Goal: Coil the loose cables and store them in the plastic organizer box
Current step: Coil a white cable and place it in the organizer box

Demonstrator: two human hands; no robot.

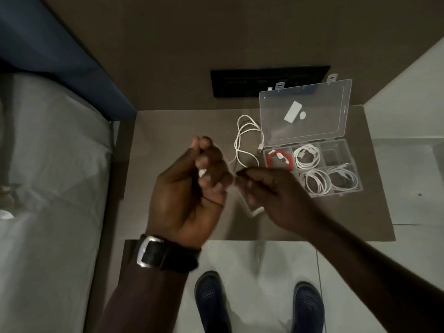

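A brown sheet (312, 212) lay flat on the tiled floor (408, 188) beside a bed (48, 164), and on its far right part stood the clear box (341, 188), lid (305, 114) propped open toward the wall. Four of its compartments each held a coil: a red cable (279, 159) at the near-left, and white coils (307, 156) in three others; one compartment at the far right looked empty. Just left of the box a loose white cable (247, 138) sprawled in long loops, its long axis running from the wall toward the person, one plug lying by the box's corner. The left hand (189, 188), wearing a watch (158, 253), was curled shut on something small and white, probably a cable end, though blur hid how much was wound. The right hand (271, 193) pinched closed close beside it, seemingly drawing the same strand; that strand was too blurred to trace. The cable's slack lay beyond and slightly right of both hands, nearer the right, so that hand seemed better placed to feed it into the coil, and the box too sat on its side.
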